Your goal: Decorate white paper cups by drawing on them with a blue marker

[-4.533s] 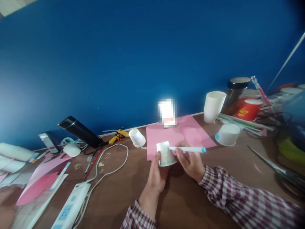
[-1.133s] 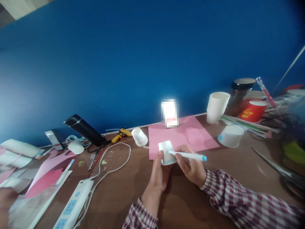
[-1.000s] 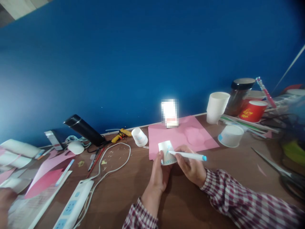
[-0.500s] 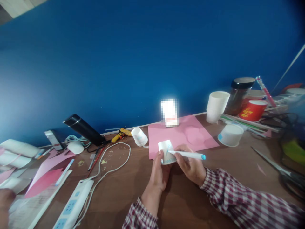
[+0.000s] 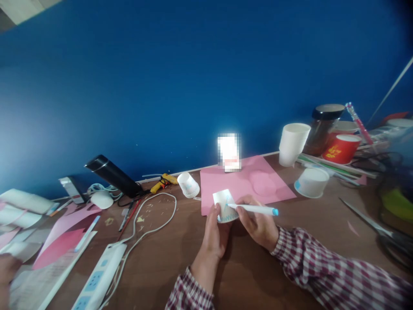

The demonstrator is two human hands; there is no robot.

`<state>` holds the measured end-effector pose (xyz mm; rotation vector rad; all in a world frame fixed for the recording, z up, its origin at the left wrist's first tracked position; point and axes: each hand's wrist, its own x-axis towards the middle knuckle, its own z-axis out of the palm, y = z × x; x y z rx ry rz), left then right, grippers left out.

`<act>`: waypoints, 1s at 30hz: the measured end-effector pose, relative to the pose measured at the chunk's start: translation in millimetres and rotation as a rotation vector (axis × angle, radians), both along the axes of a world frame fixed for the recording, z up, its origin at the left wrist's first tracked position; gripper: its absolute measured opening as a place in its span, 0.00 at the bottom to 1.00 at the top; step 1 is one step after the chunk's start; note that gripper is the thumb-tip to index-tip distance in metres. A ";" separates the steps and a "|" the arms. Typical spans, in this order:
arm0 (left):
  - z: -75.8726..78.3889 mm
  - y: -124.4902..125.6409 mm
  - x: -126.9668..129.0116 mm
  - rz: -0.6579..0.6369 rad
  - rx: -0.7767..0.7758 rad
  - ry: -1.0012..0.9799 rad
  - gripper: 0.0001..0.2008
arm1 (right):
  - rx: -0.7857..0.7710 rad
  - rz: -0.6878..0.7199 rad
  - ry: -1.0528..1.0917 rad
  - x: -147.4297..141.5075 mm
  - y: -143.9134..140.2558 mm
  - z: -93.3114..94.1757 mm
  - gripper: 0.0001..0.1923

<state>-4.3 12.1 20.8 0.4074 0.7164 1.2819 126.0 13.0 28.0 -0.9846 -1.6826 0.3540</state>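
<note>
My left hand (image 5: 215,230) is wrapped round a small white paper cup (image 5: 222,204), tilted, with a blue zigzag band near its lower rim and blue lines higher on its side. Between the fingers of my right hand (image 5: 258,221) is a white marker (image 5: 260,209) with a light blue end. Its tip meets the cup's side, or comes very close to it. Just beyond both hands lies a sheet of pink paper (image 5: 243,185). Another small paper cup (image 5: 189,185) with faint drawn marks leans on the table left of the sheet.
A power strip (image 5: 100,275) and its white cord lie left of my arms, with a yellow glue gun (image 5: 164,183) behind. Right are stacked cups (image 5: 293,144), a wide paper tub (image 5: 312,183) and scissors (image 5: 377,230). Another person's hand (image 5: 8,271) rests at far left.
The marker stays against the cup, with at most a tiny shift of cup and hands. At far left, the other person's hand has moved slightly.
</note>
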 end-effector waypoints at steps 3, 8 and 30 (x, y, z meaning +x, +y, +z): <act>1.3 -0.3 0.4 0.001 -0.009 -0.009 0.16 | 0.010 -0.002 0.003 0.1 0.6 -0.8 0.03; 3.9 -0.8 1.0 -0.005 -0.007 -0.023 0.15 | -0.004 -0.001 -0.003 0.8 0.3 -0.5 0.04; 6.7 -0.3 -0.9 0.007 -0.009 -0.075 0.16 | -0.025 -0.023 0.010 1.7 1.1 1.2 0.05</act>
